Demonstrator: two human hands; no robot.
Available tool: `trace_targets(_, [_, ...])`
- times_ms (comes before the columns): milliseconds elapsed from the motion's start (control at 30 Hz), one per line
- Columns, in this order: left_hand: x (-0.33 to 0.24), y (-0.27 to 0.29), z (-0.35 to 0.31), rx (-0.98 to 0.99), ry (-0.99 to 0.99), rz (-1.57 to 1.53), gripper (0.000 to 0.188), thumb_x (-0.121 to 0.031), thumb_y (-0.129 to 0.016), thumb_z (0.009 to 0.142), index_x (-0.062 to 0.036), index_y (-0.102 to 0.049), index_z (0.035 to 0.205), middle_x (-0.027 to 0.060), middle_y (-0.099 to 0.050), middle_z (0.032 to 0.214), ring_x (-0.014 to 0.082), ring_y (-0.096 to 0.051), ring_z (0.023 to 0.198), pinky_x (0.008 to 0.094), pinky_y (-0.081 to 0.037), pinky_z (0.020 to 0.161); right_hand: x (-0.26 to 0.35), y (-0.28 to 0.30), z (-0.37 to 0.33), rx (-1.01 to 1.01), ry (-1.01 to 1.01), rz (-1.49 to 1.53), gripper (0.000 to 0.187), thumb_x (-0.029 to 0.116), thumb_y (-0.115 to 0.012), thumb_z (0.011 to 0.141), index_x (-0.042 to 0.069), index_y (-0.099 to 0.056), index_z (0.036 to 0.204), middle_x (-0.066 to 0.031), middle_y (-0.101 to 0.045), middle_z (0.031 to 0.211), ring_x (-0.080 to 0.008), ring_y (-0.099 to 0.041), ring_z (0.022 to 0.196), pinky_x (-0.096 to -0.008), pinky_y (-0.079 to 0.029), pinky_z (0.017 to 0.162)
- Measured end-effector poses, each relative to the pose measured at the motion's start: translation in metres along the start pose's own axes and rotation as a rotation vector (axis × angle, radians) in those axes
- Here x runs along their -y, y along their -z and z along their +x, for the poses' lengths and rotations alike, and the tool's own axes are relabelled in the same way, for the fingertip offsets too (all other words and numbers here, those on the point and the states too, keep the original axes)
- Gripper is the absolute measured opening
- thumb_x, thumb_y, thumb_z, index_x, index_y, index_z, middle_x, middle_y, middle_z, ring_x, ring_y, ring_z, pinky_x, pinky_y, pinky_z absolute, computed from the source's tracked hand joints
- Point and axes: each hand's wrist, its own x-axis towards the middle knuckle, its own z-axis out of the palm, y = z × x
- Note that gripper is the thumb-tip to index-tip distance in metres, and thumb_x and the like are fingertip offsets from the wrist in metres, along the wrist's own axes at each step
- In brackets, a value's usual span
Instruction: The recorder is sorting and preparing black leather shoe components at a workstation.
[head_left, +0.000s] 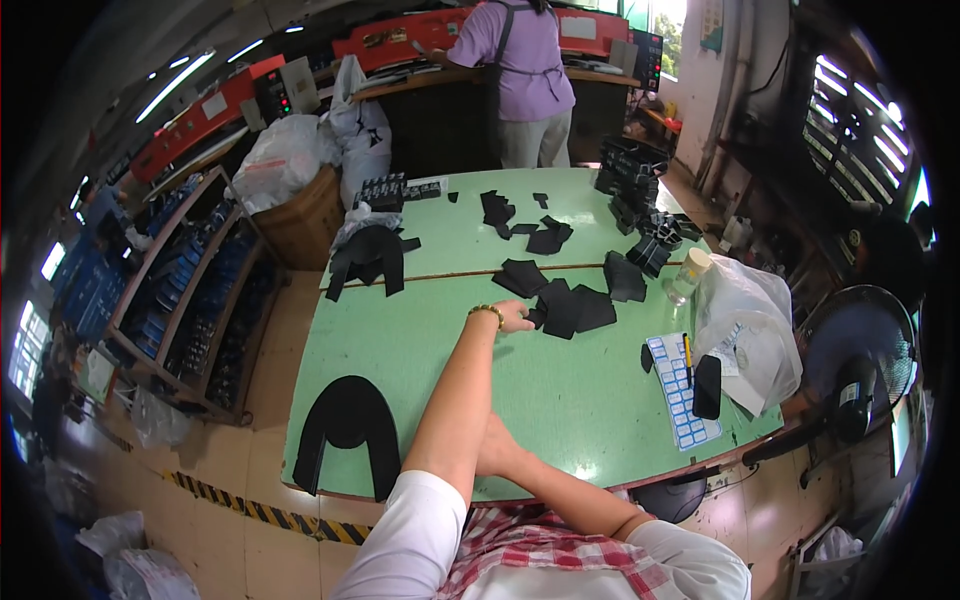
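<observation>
My left hand, with a beaded bracelet at its wrist, reaches to the middle of the green table. Its fingers are closed at the left edge of a flat black cut piece, which overlaps other black pieces. Nearer to me, my right hand rests low over the table, its fingers hidden behind my left forearm. A large black U-shaped piece lies at the table's near left, with a dark rounded piece inside its curve. Another black U-shaped piece lies farther back.
Stacked black parts stand at the far right. A jar, a plastic bag, a phone and a label sheet line the right side. A fan stands beyond. At left is a loaded rack; a person works behind.
</observation>
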Motion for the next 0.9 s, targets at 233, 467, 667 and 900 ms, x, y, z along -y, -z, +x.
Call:
trace_targets(233, [-0.008, -0.001, -0.004, -0.057, -0.057, -0.032, 0.057, -0.043, -0.057, 0.078, -0.0111, -0.047, 0.123, 0.0107, -0.047, 0.127, 0.0261, -0.045, 0.116, 0.0389, -0.037, 0.096, 0.007, 0.0, -0.005, -0.032, -0.037, 0.051, 0.032, 0.025, -0.059, 0.072, 0.002, -0.057, 0.096, -0.0186, -0.058, 0.1, -0.0369, -0.051, 0.096, -0.043, -0.041, 0.085])
trace_targets(467, [-0.005, 0.008, -0.016, -0.438, -0.346, -0.055, 0.043, -0.031, -0.062, 0.077, -0.0071, -0.055, 0.112, 0.0119, -0.059, 0.11, 0.0237, -0.056, 0.102, 0.0346, -0.044, 0.088, 0.015, -0.006, 0.004, -0.1, -0.05, 0.149, 0.038, 0.026, -0.06, 0.07, 0.002, -0.056, 0.099, -0.0204, -0.056, 0.102, -0.0373, -0.05, 0.1, -0.0425, -0.04, 0.086])
trace_targets(667, [-0.086, 0.063, -0.114, -0.941, -0.744, -0.342, 0.033, -0.014, -0.058, 0.082, -0.0067, -0.053, 0.114, 0.011, -0.056, 0.113, 0.0214, -0.056, 0.1, 0.0333, -0.043, 0.087, 0.003, 0.001, 0.006, -0.146, 0.073, -0.065, 0.043, 0.029, -0.061, 0.068, 0.003, -0.055, 0.102, -0.0195, -0.054, 0.102, -0.0351, -0.049, 0.098, -0.0427, -0.038, 0.087])
trace_targets(900, [-0.071, -0.01, -0.219, -0.996, -0.639, -0.112, 0.034, -0.007, -0.056, 0.08, -0.0032, -0.052, 0.114, 0.0137, -0.053, 0.117, 0.0285, -0.051, 0.109, 0.036, -0.04, 0.091, 0.006, -0.003, 0.0, -0.1, -0.015, -0.05, 0.04, 0.031, -0.062, 0.068, 0.001, -0.057, 0.095, -0.0185, -0.054, 0.097, -0.0336, -0.049, 0.096, -0.0428, -0.038, 0.086])
